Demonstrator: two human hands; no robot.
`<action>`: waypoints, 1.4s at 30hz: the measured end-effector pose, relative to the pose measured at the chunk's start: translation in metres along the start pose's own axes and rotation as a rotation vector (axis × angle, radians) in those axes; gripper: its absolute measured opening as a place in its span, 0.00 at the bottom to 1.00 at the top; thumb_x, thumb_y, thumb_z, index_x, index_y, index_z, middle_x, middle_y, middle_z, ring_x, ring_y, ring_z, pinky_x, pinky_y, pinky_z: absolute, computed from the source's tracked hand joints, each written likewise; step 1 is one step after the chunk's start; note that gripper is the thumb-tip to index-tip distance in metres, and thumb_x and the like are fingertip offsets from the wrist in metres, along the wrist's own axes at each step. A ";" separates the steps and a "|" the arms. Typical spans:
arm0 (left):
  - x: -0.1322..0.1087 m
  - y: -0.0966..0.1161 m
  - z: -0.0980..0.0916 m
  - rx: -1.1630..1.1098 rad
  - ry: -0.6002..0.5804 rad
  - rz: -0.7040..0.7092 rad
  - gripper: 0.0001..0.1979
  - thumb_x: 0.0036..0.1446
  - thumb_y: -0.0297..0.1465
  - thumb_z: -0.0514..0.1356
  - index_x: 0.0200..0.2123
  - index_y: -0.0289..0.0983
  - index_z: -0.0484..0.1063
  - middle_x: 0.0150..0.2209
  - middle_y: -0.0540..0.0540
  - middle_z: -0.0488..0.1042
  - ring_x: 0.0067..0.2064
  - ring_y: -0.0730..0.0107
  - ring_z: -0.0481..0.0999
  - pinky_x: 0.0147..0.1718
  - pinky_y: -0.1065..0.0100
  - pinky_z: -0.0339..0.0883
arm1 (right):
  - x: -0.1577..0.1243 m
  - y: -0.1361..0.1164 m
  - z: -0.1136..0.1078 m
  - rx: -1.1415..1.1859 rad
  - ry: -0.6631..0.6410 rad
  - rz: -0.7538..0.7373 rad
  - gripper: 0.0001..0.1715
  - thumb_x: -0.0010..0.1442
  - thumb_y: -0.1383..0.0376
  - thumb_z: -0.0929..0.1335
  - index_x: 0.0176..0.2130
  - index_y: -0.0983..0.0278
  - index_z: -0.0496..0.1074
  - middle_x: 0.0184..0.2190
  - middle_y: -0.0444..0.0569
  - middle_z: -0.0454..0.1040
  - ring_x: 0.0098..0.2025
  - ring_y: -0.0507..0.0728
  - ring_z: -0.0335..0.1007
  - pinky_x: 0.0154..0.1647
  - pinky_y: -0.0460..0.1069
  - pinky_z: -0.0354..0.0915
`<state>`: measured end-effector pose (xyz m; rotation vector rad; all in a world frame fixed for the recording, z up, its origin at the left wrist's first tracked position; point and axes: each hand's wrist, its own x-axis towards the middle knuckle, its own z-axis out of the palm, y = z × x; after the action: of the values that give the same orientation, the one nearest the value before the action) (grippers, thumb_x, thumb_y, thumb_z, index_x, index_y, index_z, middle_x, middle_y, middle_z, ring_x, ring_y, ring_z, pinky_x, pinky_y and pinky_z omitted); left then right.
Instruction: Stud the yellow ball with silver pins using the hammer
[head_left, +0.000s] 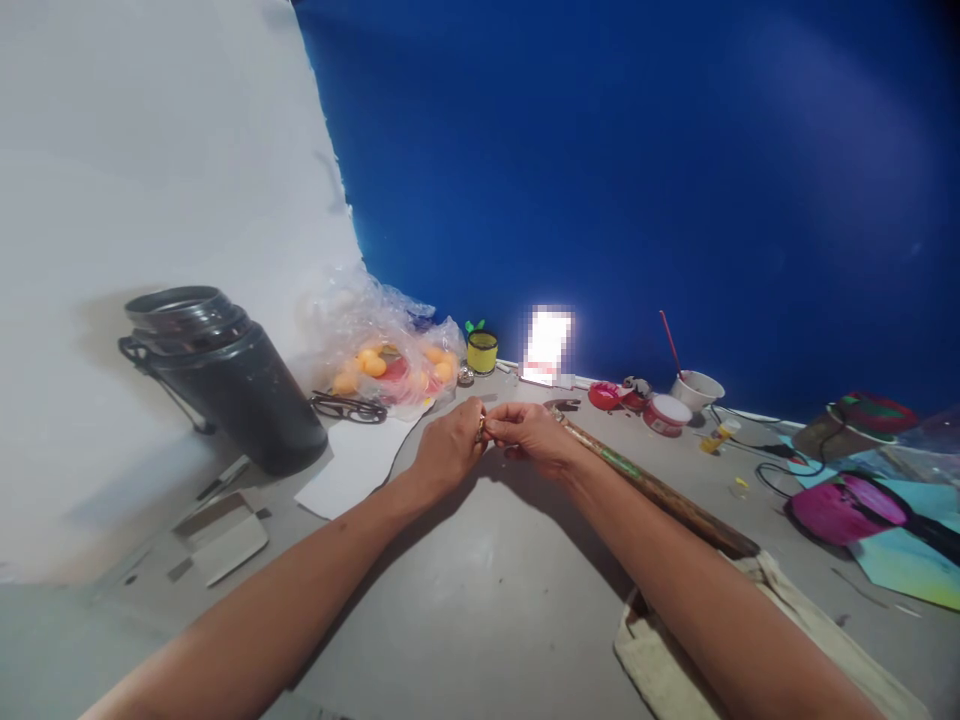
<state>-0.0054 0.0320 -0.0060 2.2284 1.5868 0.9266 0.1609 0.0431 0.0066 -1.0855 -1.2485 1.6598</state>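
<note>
My left hand point(454, 440) and my right hand point(529, 432) meet over the middle of the grey table, fingertips pinched together. Something small and gold-coloured point(481, 428) shows at the left fingers; I cannot tell whether it is a ring or a held piece. Whatever lies between the fingertips is too small to make out. A sheet of white paper point(358, 462) lies by my left wrist. Beside my right wrist runs a long, worn brown-and-green stick point(652, 487), partly behind the forearm. Its near end meets a beige cloth point(660, 655).
On the left stand a dark open flask point(232, 385), glasses point(349, 407) and a small open box point(221, 535). A plastic bag with orange balls point(390, 365) rests against the wall. Rightward are a white cup point(697, 391), a paint jar point(667, 415) and a magenta container point(847, 508).
</note>
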 end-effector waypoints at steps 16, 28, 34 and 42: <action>0.000 0.008 -0.004 0.352 -0.160 -0.058 0.08 0.65 0.27 0.55 0.46 0.36 0.70 0.43 0.39 0.80 0.43 0.54 0.80 0.37 0.61 0.64 | -0.007 -0.002 0.014 -0.140 0.076 -0.061 0.08 0.48 0.62 0.74 0.25 0.64 0.75 0.24 0.44 0.75 0.26 0.49 0.61 0.21 0.42 0.54; -0.002 0.017 -0.004 0.394 -0.179 -0.156 0.12 0.65 0.26 0.54 0.50 0.34 0.70 0.46 0.35 0.80 0.45 0.49 0.81 0.38 0.60 0.65 | -0.003 0.007 0.023 -0.544 0.286 -0.263 0.08 0.58 0.67 0.69 0.27 0.64 0.74 0.25 0.44 0.76 0.30 0.53 0.70 0.34 0.47 0.62; -0.003 0.025 -0.003 0.412 -0.189 -0.183 0.12 0.66 0.26 0.54 0.51 0.33 0.69 0.47 0.35 0.80 0.47 0.49 0.81 0.38 0.61 0.65 | -0.001 0.010 0.023 -0.559 0.298 -0.247 0.07 0.59 0.67 0.68 0.28 0.63 0.72 0.28 0.45 0.76 0.30 0.53 0.71 0.30 0.46 0.65; 0.001 0.012 0.004 0.145 -0.099 -0.198 0.08 0.61 0.27 0.58 0.44 0.38 0.68 0.39 0.42 0.80 0.42 0.55 0.80 0.37 0.63 0.64 | 0.003 -0.003 0.001 -0.472 0.151 -0.145 0.09 0.64 0.61 0.66 0.37 0.62 0.74 0.30 0.45 0.79 0.26 0.52 0.69 0.23 0.44 0.62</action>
<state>0.0065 0.0291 -0.0024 2.1222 1.8401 0.6567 0.1590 0.0467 0.0094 -1.3323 -1.6203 1.1774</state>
